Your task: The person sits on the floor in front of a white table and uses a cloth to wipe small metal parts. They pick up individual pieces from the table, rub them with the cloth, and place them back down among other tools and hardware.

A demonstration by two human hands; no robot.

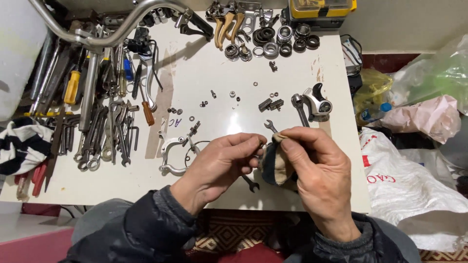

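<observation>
My left hand (pixel 219 163) pinches a small metal part (pixel 261 144) between thumb and fingertips. My right hand (pixel 317 165) grips a dirty tan and dark rag (pixel 274 164) and presses its tip against that part. Both hands hover above the front edge of a white table (pixel 219 87). A small open-end wrench (pixel 269 126) lies just behind the hands, and another wrench end (pixel 250 183) pokes out below them. A chrome brake caliper arm (pixel 171 155) with a thin spring wire rests to the left of my left hand.
Many wrenches, hex keys and screwdrivers (pixel 97 126) crowd the table's left side. Bearing rings (pixel 273 41), brake levers (pixel 226 24) and a handlebar (pixel 112 29) lie at the back. A silver and black shifter (pixel 317 102) sits right of centre. Plastic bags (pixel 419 165) pile up on the right.
</observation>
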